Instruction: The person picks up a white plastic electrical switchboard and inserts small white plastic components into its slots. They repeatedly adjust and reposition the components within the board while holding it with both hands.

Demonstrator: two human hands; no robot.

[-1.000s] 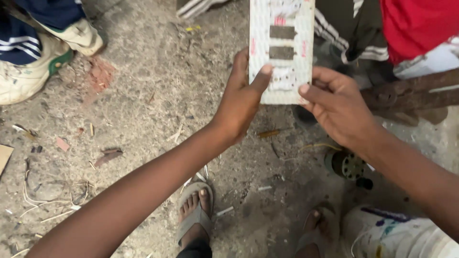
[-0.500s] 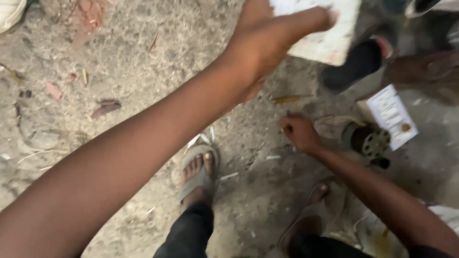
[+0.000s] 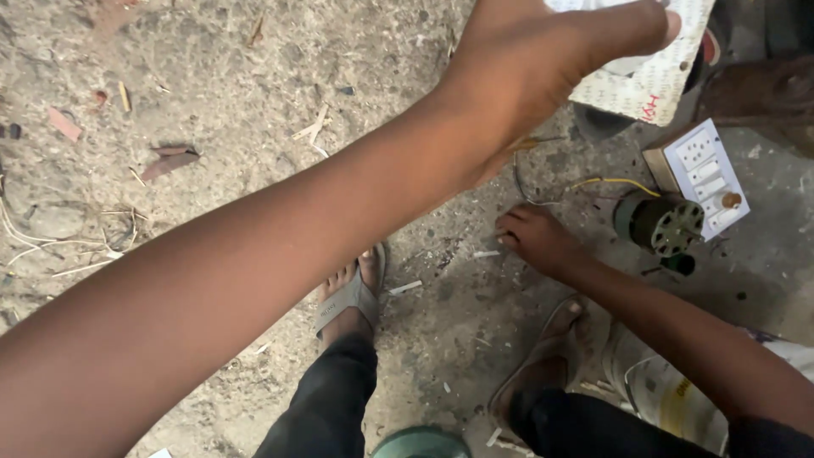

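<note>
My left hand (image 3: 543, 64) is raised near the top of the view and grips a flat white board (image 3: 653, 80) by its lower edge; only the board's bottom corner shows. My right hand (image 3: 536, 240) is low on the dusty ground, fingers curled around a thin wire (image 3: 521, 182) that bends up from the dirt. Whether the fingers pinch the wire or just touch it is hard to see. A small round motor (image 3: 661, 225) with yellow leads lies just right of that hand.
A white switch board on a wooden box (image 3: 704, 178) lies beside the motor. My sandalled feet (image 3: 352, 293) stand below on the bare earth. A green round lid (image 3: 420, 443) sits at the bottom edge. Wood chips and scraps litter the ground at left.
My right hand has let go of the white board and dropped to the ground by the wire. My left hand keeps the board up, and the view has tilted downward.
</note>
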